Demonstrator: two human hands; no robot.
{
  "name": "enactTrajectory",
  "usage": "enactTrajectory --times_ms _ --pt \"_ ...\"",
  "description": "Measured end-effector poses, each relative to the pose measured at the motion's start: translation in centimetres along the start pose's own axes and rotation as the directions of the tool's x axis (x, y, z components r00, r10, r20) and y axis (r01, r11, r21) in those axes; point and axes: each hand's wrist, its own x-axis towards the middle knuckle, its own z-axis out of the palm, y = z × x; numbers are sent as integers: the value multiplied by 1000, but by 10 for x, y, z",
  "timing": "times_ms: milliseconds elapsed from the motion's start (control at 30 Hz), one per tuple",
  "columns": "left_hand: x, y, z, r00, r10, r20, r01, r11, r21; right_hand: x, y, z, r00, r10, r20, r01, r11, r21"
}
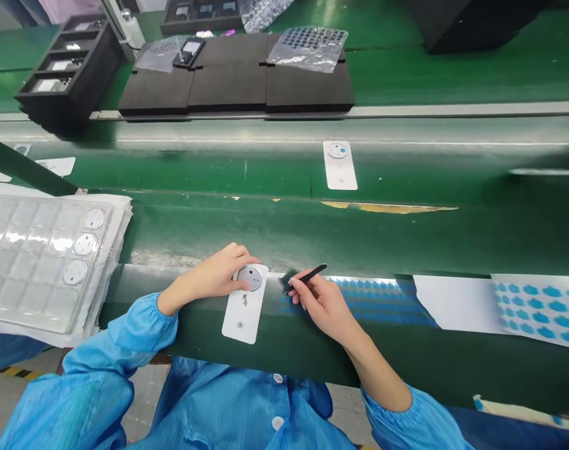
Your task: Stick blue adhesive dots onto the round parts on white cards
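My left hand (pixel 221 273) has its thumb and fingers round the edges of a round silver disc (pixel 250 279) with small dark holes. The disc lies at the top end of a white card (pixel 245 317), which bears dark characters and a small round mark below. My right hand (pixel 322 303) grips slim black tweezers (pixel 318 271), their tips pointing left, a little to the right of the card. Beside and partly under this hand lies a clear sheet with rows of blue round stickers (pixel 368 300).
At left, a clear plastic tray (pixel 26 312) holds several discs in its right column. Another card with a disc (pixel 340 169) lies farther back. Black foam blocks (pixel 228 81) and a compartment box (pixel 69 69) stand behind. A blue-dotted sheet (pixel 541 306) lies right.
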Motion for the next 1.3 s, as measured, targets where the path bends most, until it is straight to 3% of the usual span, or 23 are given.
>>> enactTrajectory --times_ms 100,233,400,533,767,1300 --pt "-6 -5 9 998 43 -43 -35 987 155 1 -1 -1 1000 -15 12 15 1000 -12" --pt "-10 -9 9 994 108 5 -106 974 199 0 3 -3 1000 -10 14 10 1000 4" --pt "-9 -12 17 993 114 10 -113 962 249 1 3 -3 999 49 -18 -45 983 177" --pt "-8 -12 29 994 103 -47 -88 965 246 14 -13 6 994 86 -62 -64 955 291" --pt "-7 -10 32 996 73 -56 -59 975 214 43 -24 27 985 174 -6 -162 930 329" --pt "-4 -7 29 997 65 -30 -58 980 193 42 -24 25 984 175 -13 -166 954 251"
